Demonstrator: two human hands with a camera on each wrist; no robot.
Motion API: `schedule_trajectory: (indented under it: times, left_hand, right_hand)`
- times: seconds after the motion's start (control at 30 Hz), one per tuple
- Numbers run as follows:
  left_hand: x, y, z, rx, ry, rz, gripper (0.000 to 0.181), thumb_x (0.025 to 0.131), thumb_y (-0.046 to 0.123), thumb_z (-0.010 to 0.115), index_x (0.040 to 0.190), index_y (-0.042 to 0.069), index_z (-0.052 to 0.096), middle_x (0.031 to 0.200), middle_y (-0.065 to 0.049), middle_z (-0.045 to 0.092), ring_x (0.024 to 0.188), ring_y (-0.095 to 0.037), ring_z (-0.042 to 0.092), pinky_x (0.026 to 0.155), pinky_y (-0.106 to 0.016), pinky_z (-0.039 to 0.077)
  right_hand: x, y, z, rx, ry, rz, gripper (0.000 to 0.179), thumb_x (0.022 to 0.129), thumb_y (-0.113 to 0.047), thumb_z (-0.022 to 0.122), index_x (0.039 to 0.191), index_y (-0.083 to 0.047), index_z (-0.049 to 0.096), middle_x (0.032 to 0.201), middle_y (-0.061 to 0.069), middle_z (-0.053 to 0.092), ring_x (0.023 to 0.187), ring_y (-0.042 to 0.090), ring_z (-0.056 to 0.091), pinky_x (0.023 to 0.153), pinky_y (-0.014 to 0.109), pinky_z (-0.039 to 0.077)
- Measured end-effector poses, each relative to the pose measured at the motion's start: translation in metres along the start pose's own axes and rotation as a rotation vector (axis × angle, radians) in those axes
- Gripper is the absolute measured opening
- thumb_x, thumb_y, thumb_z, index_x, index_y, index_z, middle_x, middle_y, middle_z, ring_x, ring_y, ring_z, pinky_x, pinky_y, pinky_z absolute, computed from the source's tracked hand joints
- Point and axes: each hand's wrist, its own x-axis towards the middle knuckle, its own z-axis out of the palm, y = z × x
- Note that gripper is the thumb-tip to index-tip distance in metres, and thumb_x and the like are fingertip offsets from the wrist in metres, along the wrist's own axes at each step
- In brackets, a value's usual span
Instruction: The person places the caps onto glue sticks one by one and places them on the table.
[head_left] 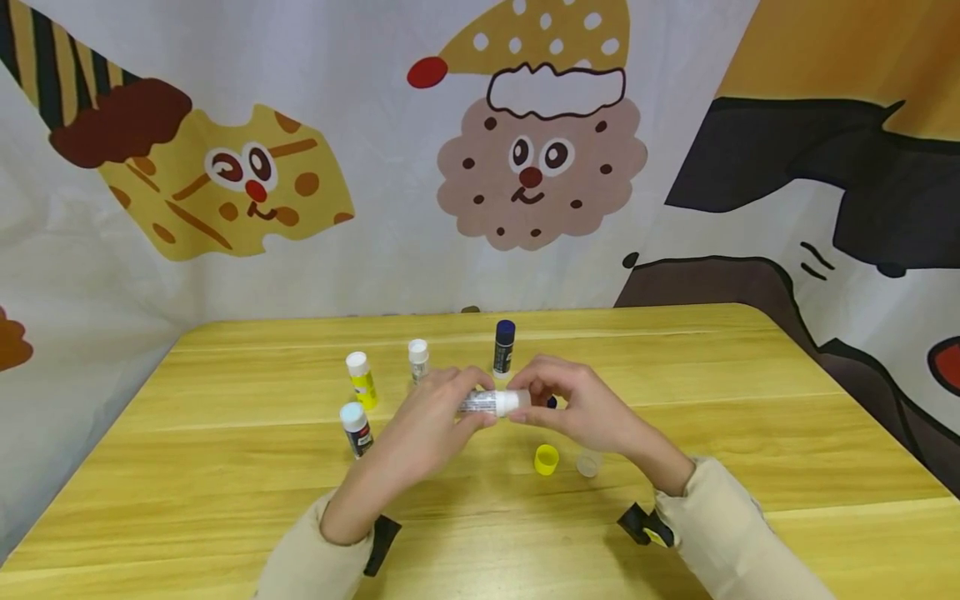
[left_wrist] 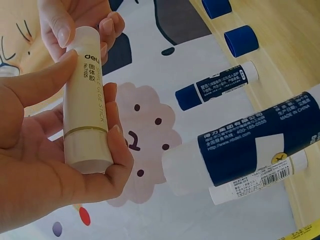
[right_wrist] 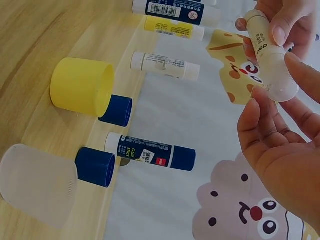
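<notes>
Since one white glue stick [head_left: 480, 403] has both hands busy, it's lying sideways between them: left hand [head_left: 433, 418] wrapped round the body, right hand [head_left: 583, 408] pinching the clear cap [head_left: 523, 400] on its end. My guess is one grip steadies so the other can work the cap. Loose caps sit round the right grip, probably to keep them apart from the sticks: yellow cap [head_left: 546, 460] and frosted cap [head_left: 588, 464] on the near side, two blue caps [right_wrist: 95, 167] just past it. Left of the left grip stand a yellow stick [head_left: 363, 383] and a pale-topped dark stick [head_left: 357, 427]; beyond it, a white-topped stick [head_left: 418, 358], plus a blue-topped stick [head_left: 504, 350] beyond both grips. Yellow cap's mouth-up, inner wall showing; can't tell how much glue any tube holds.
</notes>
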Motion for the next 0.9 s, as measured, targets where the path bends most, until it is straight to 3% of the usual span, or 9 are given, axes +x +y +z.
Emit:
schedule_trajectory:
  times: [0.33, 0.9]
  left_hand:
    - [-0.0001, 0.0011, -0.0013, -0.016, -0.03, 0.023, 0.019, 0.082, 0.009, 0.068, 0.099, 0.005, 0.059, 0.087, -0.005, 0.059, 0.08, -0.021, 0.05, 0.065, -0.031, 0.043]
    - [-0.0002, -0.0005, -0.0011, -0.021, -0.032, 0.053, 0.018, 0.083, 0.009, 0.067, 0.098, 0.003, 0.059, 0.09, -0.007, 0.06, 0.084, -0.024, 0.052, 0.067, -0.031, 0.044]
  right_hand:
    - [-0.0009, -0.0009, 0.0016, 0.016, -0.001, -0.017, 0.015, 0.081, -0.009, 0.069, 0.096, -0.01, 0.063, 0.082, -0.003, 0.055, 0.067, 0.014, 0.051, 0.057, 0.028, 0.048]
    - [-0.0002, -0.0021, 0.0023, -0.009, 0.003, -0.029, 0.014, 0.081, -0.01, 0.069, 0.094, -0.01, 0.064, 0.081, -0.004, 0.055, 0.066, 0.014, 0.049, 0.055, 0.025, 0.045]
